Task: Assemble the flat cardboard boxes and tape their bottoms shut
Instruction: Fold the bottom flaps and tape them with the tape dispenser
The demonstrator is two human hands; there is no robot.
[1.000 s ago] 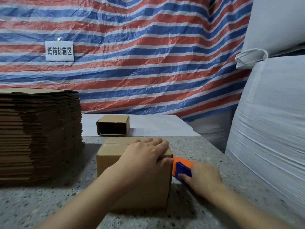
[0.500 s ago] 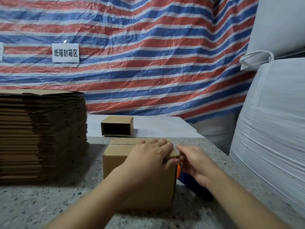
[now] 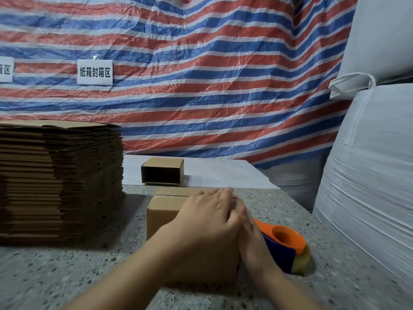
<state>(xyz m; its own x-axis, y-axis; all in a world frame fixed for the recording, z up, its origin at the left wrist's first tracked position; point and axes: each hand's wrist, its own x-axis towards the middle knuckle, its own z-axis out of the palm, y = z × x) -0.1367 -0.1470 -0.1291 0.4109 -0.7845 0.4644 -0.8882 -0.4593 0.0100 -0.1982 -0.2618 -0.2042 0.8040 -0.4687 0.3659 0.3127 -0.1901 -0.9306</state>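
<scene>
Pressing: left hand (image 3: pixel 207 211) lies flat on top of the box (image 3: pixel 163 214), fingers straight and together, reaching to the far right edge.
Right hand (image 3: pixel 250 233): laid against the right side of the box, fingers straight and pointing up toward the top edge, holding nothing; probably smoothing a tape end down, though no tape shows clearly on the cardboard.
Box position: standing on the speckled counter (image 3: pixel 67 276), close to the near edge, folded up, with the seam between its flaps visible just beyond the left fingers.
Tape dispenser (image 3: pixel 283 245): orange and blue, set down on the counter just beside the right wrist, a roll of clear tape at its near end, not held.
Finished box (image 3: pixel 162 171): further back on a white sheet (image 3: pixel 223 173), lying on its side with the open end facing forward.
Flat stack (image 3: pixel 55 180): tall pile of unfolded boxes at the left, well apart from the hands.
Progress: one box apparently done, a second near the end of its taping, a large stack left; task looks early.
Background: striped tarp (image 3: pixel 201 86) with a paper sign (image 3: pixel 95 72), white sacks (image 3: pixel 368 164) at the right.
</scene>
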